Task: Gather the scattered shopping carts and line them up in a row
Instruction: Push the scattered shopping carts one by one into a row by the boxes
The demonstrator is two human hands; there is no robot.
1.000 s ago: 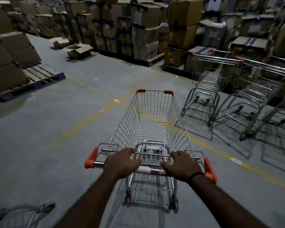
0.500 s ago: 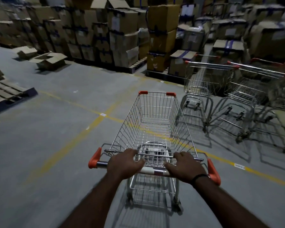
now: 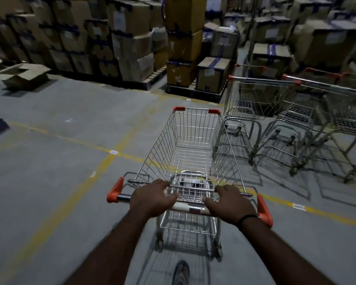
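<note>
Both arms reach forward, nearly straight, forearms bare. The left hand (image 3: 152, 199) and the right hand (image 3: 230, 204) lie palm-down, side by side and apart, fingers curled over in a closed grip — a dark band circles the right wrist. One foot (image 3: 181, 272) shows below.

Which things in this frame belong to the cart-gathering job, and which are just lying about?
Part of the job:
- pushed cart, handle gripped by left hand and right hand
- parked carts to its right

Lying about:
- stacked boxes on pallets
- open carton on the floor
- yellow floor lines
</note>
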